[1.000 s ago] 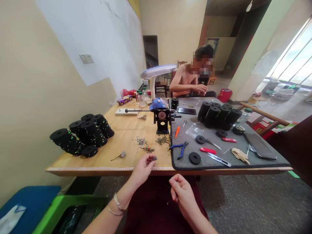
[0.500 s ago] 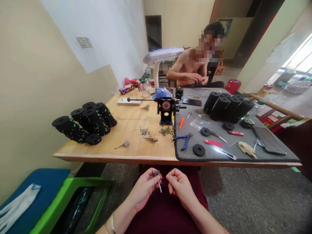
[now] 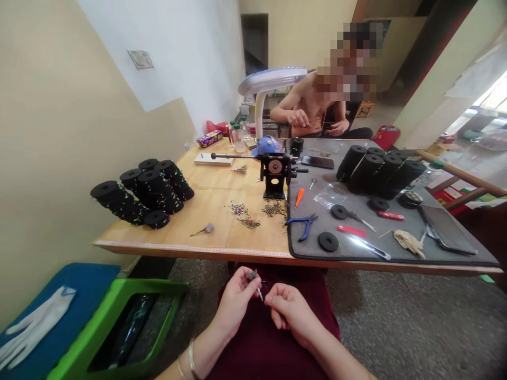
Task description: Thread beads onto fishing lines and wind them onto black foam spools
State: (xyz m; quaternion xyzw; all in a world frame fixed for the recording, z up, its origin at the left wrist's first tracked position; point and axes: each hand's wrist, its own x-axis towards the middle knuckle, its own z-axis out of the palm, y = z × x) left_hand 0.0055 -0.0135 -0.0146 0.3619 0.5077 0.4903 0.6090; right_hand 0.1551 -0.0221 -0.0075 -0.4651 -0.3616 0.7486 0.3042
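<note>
Above my lap, in front of the table edge, my left hand (image 3: 236, 298) is closed, pinching a small piece with a dark grey tufted top and thin white stem (image 3: 260, 293). Its stem points down toward my right hand (image 3: 288, 310). The right thumb and forefinger are pressed together close to the stem's lower end; whatever they hold is too small to make out. On the wooden table (image 3: 158, 240) beyond lie a similar grey-headed piece (image 3: 208, 228), a pile of coloured beads (image 3: 238, 209) and a heap of small metal parts (image 3: 274, 209).
Stacked black foam spools (image 3: 148, 182) stand left, more (image 3: 374, 170) at right. A small black winding machine (image 3: 274, 174) stands mid-table. Blue pliers (image 3: 304, 227), an orange-handled tool (image 3: 299, 198) and scissors (image 3: 362, 220) lie on the grey mat (image 3: 277, 252). A co-worker (image 3: 312, 100) sits opposite.
My right hand has dropped slightly and come nearer the stem's tip; my left keeps its pinch. The view has shifted a little. The co-worker's hands have moved apart.
</note>
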